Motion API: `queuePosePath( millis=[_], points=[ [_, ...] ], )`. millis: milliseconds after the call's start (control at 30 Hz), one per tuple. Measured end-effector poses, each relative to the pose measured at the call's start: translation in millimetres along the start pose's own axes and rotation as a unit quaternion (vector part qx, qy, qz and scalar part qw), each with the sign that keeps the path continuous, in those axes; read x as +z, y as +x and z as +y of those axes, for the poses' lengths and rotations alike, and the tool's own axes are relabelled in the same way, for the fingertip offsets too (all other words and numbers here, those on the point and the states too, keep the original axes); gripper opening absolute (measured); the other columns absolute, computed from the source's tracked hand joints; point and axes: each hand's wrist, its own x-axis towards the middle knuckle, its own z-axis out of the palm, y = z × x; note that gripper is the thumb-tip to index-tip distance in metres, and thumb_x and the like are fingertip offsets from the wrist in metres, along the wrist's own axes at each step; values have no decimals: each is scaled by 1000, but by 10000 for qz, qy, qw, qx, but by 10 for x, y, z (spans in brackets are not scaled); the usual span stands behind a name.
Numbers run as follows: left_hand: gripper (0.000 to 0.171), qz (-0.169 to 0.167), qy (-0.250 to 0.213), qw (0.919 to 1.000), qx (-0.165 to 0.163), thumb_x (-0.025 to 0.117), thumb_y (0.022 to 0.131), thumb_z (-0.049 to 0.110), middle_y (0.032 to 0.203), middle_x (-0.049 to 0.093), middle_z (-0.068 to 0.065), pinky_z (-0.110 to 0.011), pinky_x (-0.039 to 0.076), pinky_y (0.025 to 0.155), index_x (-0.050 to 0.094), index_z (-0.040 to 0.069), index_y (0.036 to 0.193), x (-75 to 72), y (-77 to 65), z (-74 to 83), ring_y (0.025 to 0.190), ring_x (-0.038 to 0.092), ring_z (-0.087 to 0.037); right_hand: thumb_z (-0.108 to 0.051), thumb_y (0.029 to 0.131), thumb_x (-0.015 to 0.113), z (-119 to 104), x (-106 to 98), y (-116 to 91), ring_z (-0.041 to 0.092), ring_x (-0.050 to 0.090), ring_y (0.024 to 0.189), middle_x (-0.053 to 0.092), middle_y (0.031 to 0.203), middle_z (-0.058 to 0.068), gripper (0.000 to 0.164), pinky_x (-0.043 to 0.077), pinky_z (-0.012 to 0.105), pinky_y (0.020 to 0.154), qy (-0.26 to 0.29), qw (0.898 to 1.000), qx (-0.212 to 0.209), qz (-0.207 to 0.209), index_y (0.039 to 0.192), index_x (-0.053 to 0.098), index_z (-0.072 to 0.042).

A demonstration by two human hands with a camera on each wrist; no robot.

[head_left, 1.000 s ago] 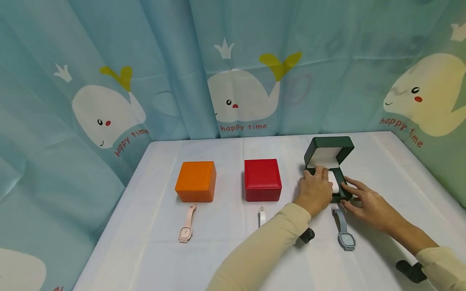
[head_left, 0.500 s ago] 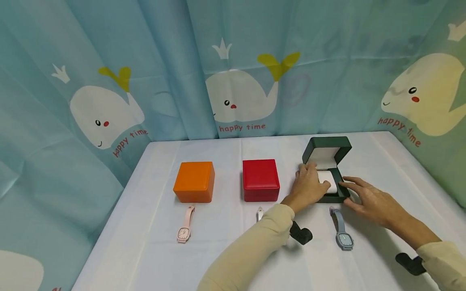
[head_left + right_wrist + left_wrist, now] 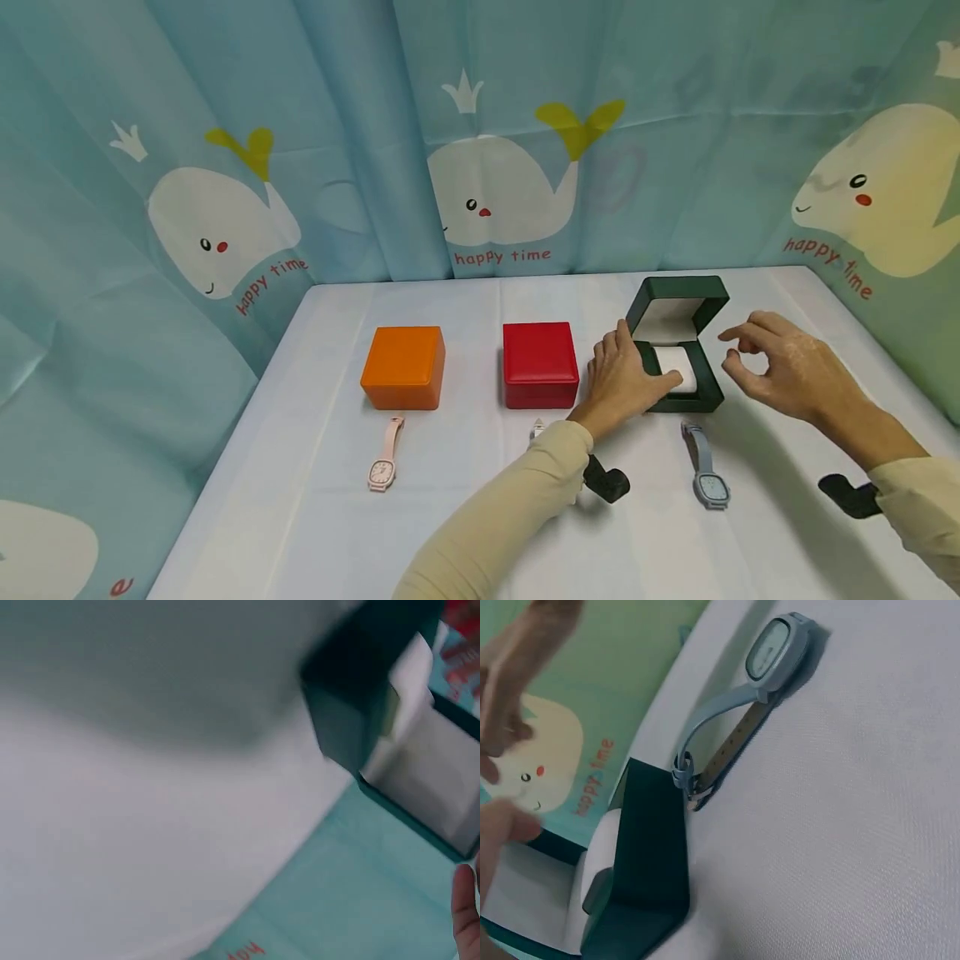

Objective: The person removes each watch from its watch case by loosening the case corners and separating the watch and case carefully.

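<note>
The green watch box (image 3: 687, 402) stands with its lid raised, and a white cushion (image 3: 678, 363) sits inside. At its left side is my left hand (image 3: 618, 379), fingers extended along the wall and thumb reaching over toward the cushion. My right hand (image 3: 798, 367) is in the air just right of the box, apart from it, fingers loosely bent and thumb separate from the index finger. In front of the box lies a blue-grey watch (image 3: 708, 486), its strap fastened in a loop in the left wrist view.
A red box (image 3: 542, 367) and an orange box (image 3: 403, 367), both closed, stand in a row to the left. Before the orange one lies a pink watch (image 3: 382, 471). A white watch (image 3: 537, 427) is mostly hidden behind my left sleeve (image 3: 517, 508). A whale-print curtain (image 3: 360, 167) hangs behind.
My right hand has left the box's right side and risen up and rightward. My left hand has shifted from over the cushion to the box's left side.
</note>
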Motion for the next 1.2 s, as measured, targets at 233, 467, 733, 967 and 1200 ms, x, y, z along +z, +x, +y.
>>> queuePosePath(
  millis=[233,467,733,967,1200],
  points=[
    [131,-715,1235,9892,-342,79,67,74,164,25,2,-41,24,118,16,11,163,113,-29,18,149,24,-17,-20,85,69,146,-85,321,45,34,110,38,119,27,47,29,61,83,796,9865,1388,-345,125,59,2],
    [131,-701,1495,9855,-397,80,64,76,161,31,3,-48,24,118,23,8,161,217,-48,-18,147,26,-15,-45,108,37,246,1,575,65,9,140,-1,159,39,77,17,83,99,1914,9221,2680,-2033,162,4,-2],
    [113,-379,1145,9924,-246,79,75,67,153,45,2,-52,23,117,31,7,158,293,-44,-36,140,36,-11,-46,109,37,321,109,679,61,20,141,13,159,38,72,27,75,104,2670,8905,2677,-2531,162,12,-4],
    [114,-236,1155,9929,-172,82,72,67,151,46,4,-54,26,116,33,10,158,328,-32,-39,137,40,-12,-46,105,50,338,53,710,63,26,137,24,158,33,70,32,76,99,2199,9030,2517,-2699,159,30,-5],
    [112,-114,1411,9898,-159,81,70,71,143,53,5,-53,32,113,40,10,154,301,-15,-41,128,46,-10,-58,101,48,186,38,854,59,40,129,34,148,39,84,38,71,98,1565,9047,2668,-2931,152,32,7]
  ],
)
